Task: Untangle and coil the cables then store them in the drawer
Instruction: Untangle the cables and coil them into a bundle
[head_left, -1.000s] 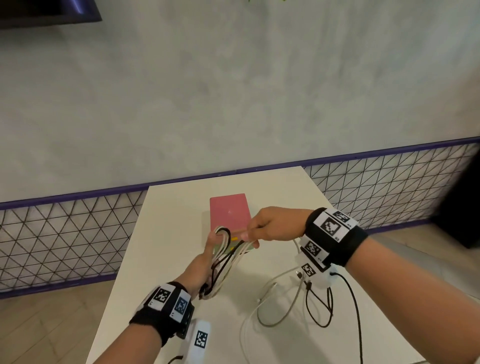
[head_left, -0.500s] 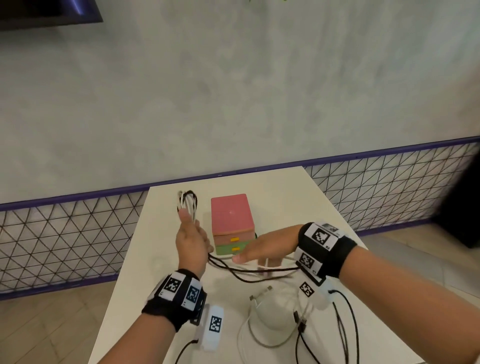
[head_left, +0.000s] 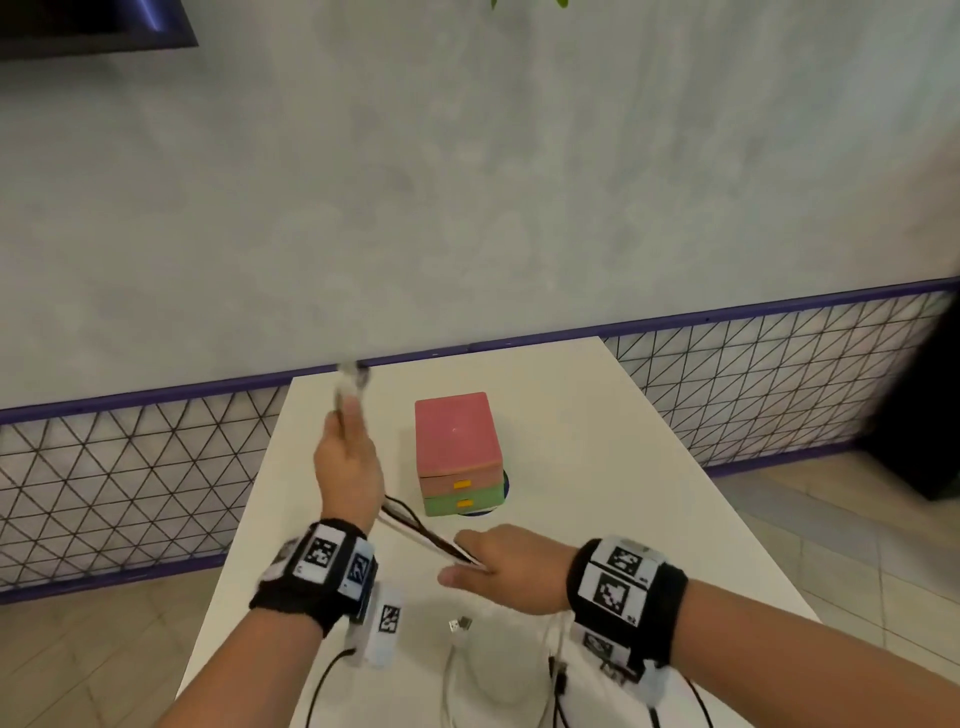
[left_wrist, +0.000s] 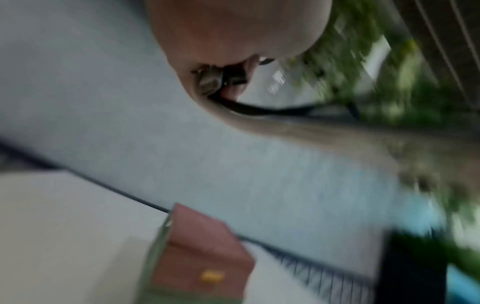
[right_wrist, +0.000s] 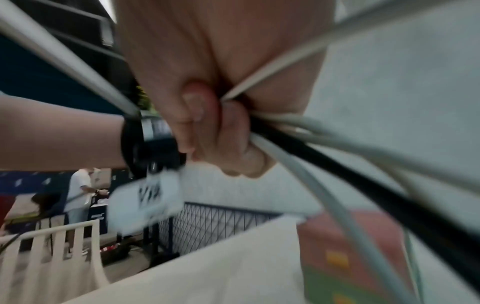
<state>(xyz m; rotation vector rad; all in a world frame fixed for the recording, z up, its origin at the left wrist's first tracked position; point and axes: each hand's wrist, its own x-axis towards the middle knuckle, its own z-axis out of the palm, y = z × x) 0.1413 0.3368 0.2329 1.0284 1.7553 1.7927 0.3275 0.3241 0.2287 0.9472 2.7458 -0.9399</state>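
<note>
My left hand (head_left: 347, 453) is raised over the table's left side and grips a coil of white and black cables (head_left: 352, 382), blurred by motion. Taut strands (head_left: 415, 527) run from under it to my right hand (head_left: 467, 564), which hovers low in front of the drawer unit. In the right wrist view the right hand (right_wrist: 207, 125) has its fingers curled round a white cable (right_wrist: 283, 63) and a black cable (right_wrist: 337, 170). In the left wrist view the left hand (left_wrist: 223, 67) pinches a black cable (left_wrist: 259, 110). The pink and green drawer unit (head_left: 457, 452) has both drawers closed.
Loose white cable loops (head_left: 457, 680) and a USB plug (head_left: 460, 623) lie on the white table (head_left: 597, 467) near my right wrist. A mesh fence (head_left: 130, 478) and a grey wall stand behind the table. White chairs (right_wrist: 52, 257) and people are off to the left.
My left hand has carried the coil farther away and to the left. My right hand has drawn back toward me, and the strands between the hands have gone from slack to taut.
</note>
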